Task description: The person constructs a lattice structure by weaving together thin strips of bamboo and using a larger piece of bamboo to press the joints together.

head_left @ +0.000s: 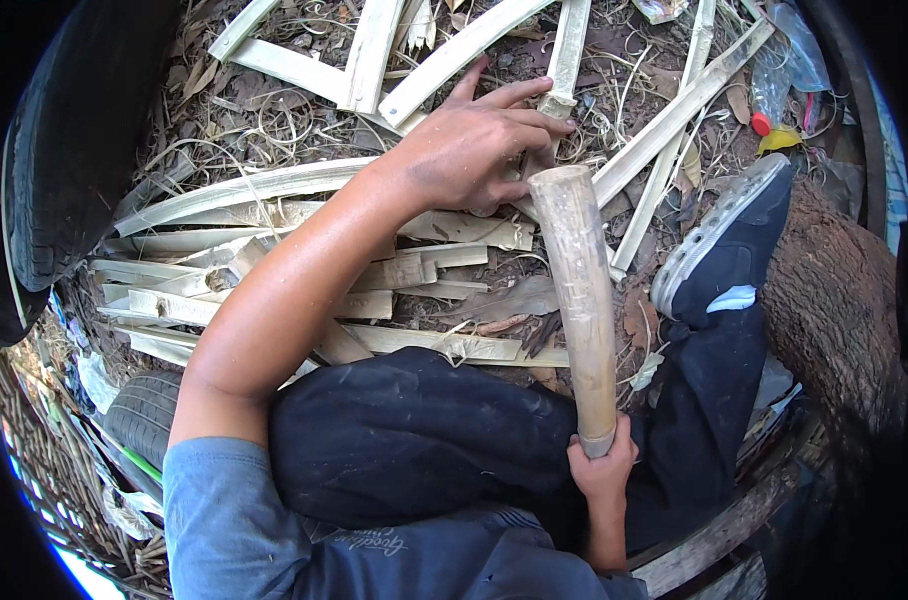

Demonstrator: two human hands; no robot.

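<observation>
Bare ground (274, 120) littered with pale split bamboo strips (274, 185) and dry shavings fills the scene; a black tyre (64, 150) lies at left. Across the dark trousers (414, 430) rises a tan round bamboo pole (582, 300). Left hand (474, 150): fingers spread apart, touching strips beside the pole's upper end. Right hand (602, 470): fingers clamped around the pole's lower end.

Soft even daylight, faint shadows, sharp centre; strong fisheye bending, black vignette corners.
</observation>
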